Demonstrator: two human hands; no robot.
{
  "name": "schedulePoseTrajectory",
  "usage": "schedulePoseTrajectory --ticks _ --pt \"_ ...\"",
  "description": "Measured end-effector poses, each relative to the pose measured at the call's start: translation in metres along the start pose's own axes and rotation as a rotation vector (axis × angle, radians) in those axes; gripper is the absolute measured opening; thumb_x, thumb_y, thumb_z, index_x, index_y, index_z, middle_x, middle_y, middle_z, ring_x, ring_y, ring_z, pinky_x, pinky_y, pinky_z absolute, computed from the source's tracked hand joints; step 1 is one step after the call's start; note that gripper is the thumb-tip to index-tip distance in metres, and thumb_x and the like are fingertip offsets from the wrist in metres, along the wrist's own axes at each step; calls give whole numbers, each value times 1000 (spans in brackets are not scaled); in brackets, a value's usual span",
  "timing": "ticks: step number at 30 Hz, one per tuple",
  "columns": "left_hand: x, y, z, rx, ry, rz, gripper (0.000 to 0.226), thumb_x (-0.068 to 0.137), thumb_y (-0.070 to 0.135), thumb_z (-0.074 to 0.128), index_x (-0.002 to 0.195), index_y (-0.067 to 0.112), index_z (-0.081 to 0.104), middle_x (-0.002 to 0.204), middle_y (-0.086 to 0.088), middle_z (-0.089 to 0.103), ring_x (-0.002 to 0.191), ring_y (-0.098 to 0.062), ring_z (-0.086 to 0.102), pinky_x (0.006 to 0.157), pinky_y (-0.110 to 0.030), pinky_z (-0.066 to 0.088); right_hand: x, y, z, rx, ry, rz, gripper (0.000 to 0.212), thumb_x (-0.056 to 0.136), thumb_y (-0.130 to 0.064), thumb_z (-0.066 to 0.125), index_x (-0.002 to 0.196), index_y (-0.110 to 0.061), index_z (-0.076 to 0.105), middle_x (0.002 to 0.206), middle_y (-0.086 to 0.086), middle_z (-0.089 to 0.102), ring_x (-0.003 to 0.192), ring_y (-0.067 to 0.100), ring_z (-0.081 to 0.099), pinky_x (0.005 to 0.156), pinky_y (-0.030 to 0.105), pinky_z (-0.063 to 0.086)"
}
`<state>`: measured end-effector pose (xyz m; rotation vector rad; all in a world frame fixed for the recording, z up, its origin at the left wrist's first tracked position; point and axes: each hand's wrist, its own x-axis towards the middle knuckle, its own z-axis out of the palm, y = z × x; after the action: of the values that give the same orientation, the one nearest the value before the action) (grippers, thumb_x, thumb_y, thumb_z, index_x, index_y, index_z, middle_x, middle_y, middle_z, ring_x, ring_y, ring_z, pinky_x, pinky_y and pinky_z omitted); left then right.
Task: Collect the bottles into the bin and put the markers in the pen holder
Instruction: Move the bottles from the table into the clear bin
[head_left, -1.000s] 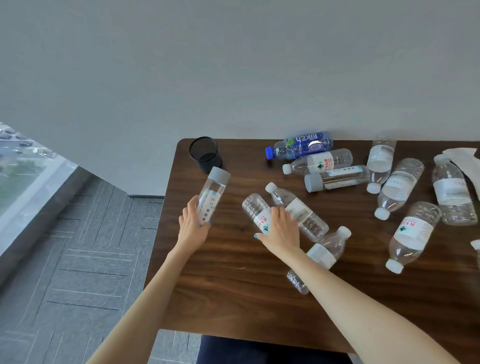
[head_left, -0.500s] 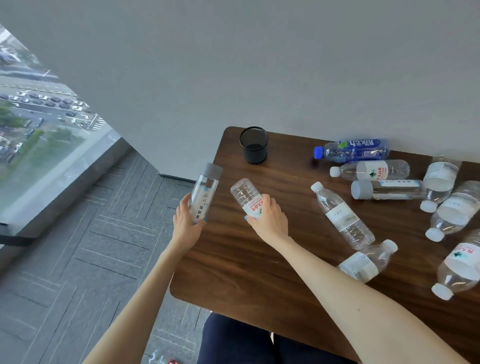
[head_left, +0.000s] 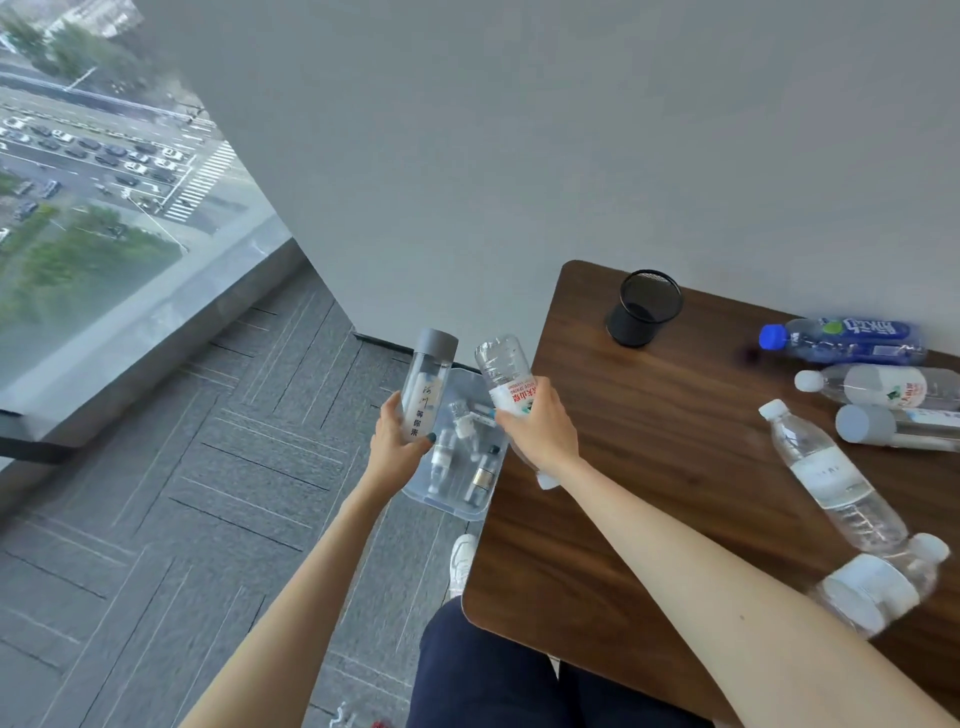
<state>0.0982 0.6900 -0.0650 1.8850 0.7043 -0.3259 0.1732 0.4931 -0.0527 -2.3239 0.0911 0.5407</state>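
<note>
My left hand (head_left: 397, 441) grips a tall clear bottle with a grey cap (head_left: 427, 388), held upright off the table's left edge. My right hand (head_left: 540, 428) holds a clear plastic bottle with a red and white label (head_left: 506, 376), base up, cap end below the hand. Both bottles hang above a clear plastic bin (head_left: 462, 506) on the floor, which holds several small bottles. A black mesh pen holder (head_left: 644, 307) stands near the table's far left corner. No markers are in view.
On the brown table (head_left: 649, 493) lie several more bottles: a blue one (head_left: 844, 340), a red-labelled one (head_left: 883, 387), a grey-capped one (head_left: 893, 427) and a clear one (head_left: 836, 480). A window (head_left: 93, 182) is at left; my white shoe (head_left: 462, 556) and dark-trousered leg are below.
Both hands have carried their bottles leftward, off the table and over the floor bin. The view has swung left and down, bringing the bin into sight.
</note>
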Motion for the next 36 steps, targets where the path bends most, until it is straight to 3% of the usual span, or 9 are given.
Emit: schedulePoseTrajectory --ticks 5,9,11,13,15,20,27,31,36 --pt "33 -14 -32 -74 -121 -33 76 88 6 61 148 17 16 131 -9 51 114 -28 56 94 -38 46 21 -38 39 91 -6 152 52 80 -44 67 117 -18 41 113 1 57 91 21 60 79 38 51" --pt "57 -28 -47 -84 -233 -54 79 87 4 61 149 15 14 134 -13 50 115 -28 56 95 -40 48 29 -48 60 125 1 237 58 81 -47 67 122 -15 41 110 1 56 92 22 60 79 39 51" --pt "68 -31 -51 -22 -310 -57 92 87 14 67 153 19 3 148 -7 34 131 -28 42 106 -42 39 30 -48 66 135 8 273 62 81 -47 67 126 -14 40 109 1 55 90 21 58 75 35 48" --pt "79 -36 -53 146 -353 -57 110 81 34 75 152 26 -9 161 -7 3 148 -28 9 118 -50 15 32 -46 70 141 9 312 62 81 -48 67 125 -13 40 109 3 56 89 22 59 73 35 48" --pt "86 -41 -54 255 -358 -47 113 79 43 74 152 29 -12 162 -8 -8 149 -28 -5 119 -52 2 34 -44 73 147 8 348 59 80 -49 67 121 -14 41 110 4 57 88 22 61 74 37 51" --pt "98 -45 -59 222 -299 58 86 89 38 64 154 26 10 160 -3 19 147 -26 18 119 -52 16 35 -44 78 142 -13 433 54 81 -49 66 113 -16 37 105 2 54 89 23 61 81 43 55" --pt "108 -34 -67 127 -235 78 38 96 23 54 133 19 52 135 -1 57 126 -22 52 104 -41 43 36 -49 89 154 -70 485 64 84 -47 64 128 -10 36 111 6 56 90 23 60 77 40 55" --pt "108 -30 -71 76 -216 81 29 97 19 52 125 16 59 125 -1 64 114 -19 60 99 -39 49 36 -52 93 165 -88 519 69 82 -49 64 131 -10 35 112 8 57 93 26 63 83 48 57" --pt "106 -31 -80 50 -195 85 27 97 15 50 122 13 62 118 -2 66 106 -16 60 89 -29 47 44 -59 95 135 -128 536 81 83 -54 63 140 -9 26 128 11 54 104 29 62 89 46 54"
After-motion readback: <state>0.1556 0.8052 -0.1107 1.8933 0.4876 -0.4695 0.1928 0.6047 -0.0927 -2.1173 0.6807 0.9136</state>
